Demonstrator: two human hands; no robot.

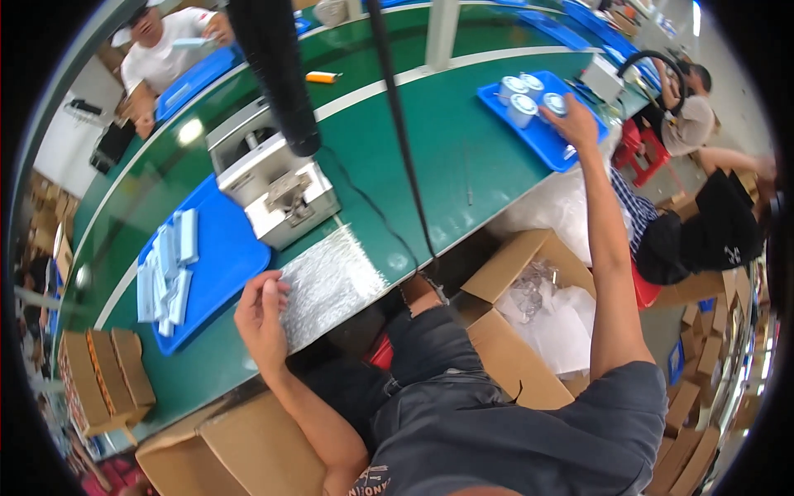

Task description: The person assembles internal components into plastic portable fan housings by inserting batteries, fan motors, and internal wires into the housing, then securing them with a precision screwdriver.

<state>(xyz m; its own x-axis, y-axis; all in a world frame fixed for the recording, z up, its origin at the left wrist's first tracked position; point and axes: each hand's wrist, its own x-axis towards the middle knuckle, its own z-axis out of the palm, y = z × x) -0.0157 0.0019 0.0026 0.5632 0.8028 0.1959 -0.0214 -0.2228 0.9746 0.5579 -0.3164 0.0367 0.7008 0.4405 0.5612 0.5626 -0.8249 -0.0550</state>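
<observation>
At the far right of the green bench, my right hand [575, 126] reaches over a blue tray [550, 153]. Its fingers are closed round a small white round tub with a pale blue top [553, 103]. Several similar tubs, one of them a white tub [521, 109], stand upright in the tray beside it. My left hand [263, 318] hovers at the left edge of a silvery bubble-wrap sheet [331, 277], its fingers loosely bent and nothing visible in them. A metal bench machine [281, 186] stands just beyond that sheet.
Left of the machine, a blue tray [236, 264] holds several pale blue flat strips [169, 264]. An open carton [517, 347] with clear plastic sits below the bench at right. A black column [277, 74] hangs over the machine. Other people [169, 50] work around the bench.
</observation>
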